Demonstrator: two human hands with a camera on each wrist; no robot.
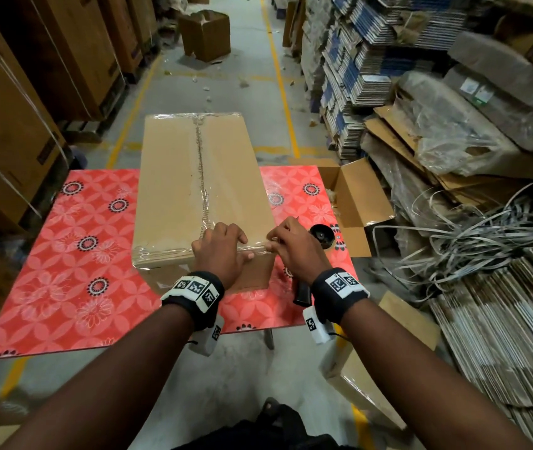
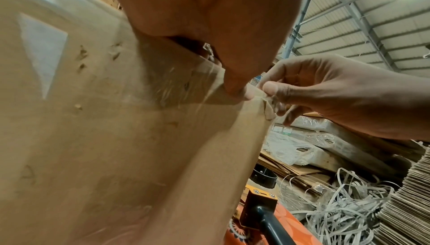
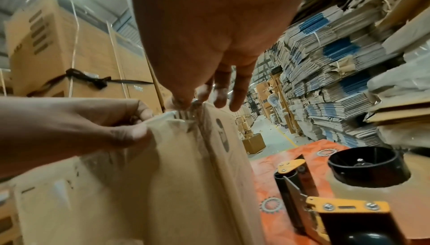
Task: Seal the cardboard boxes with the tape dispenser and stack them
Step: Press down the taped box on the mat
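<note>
Wrinkling risk: right hand [image 1: 294, 251] is pinching clear tape end [image 1: 256, 247] at near-right top corner of long brown cardboard box [image 1: 174, 177]. Left hand [image 1: 222, 254] is gripping its near top edge, by near edge of red floral table [image 1: 63, 254]. Skewed pull could be creasing the seal.

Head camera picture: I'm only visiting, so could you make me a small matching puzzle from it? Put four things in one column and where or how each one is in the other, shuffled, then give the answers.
Things
1. cardboard box
2. tape dispenser
3. open box
4. right hand

Places and states
A. pinches the clear tape at the cardboard box's near right corner
B. lies on the table, right of the cardboard box, unheld
C. sits beside the table's right edge, flaps open
D. lies on the red flowered table, top seam taped

Pairs: 1-D, 2-B, 3-C, 4-A
</note>
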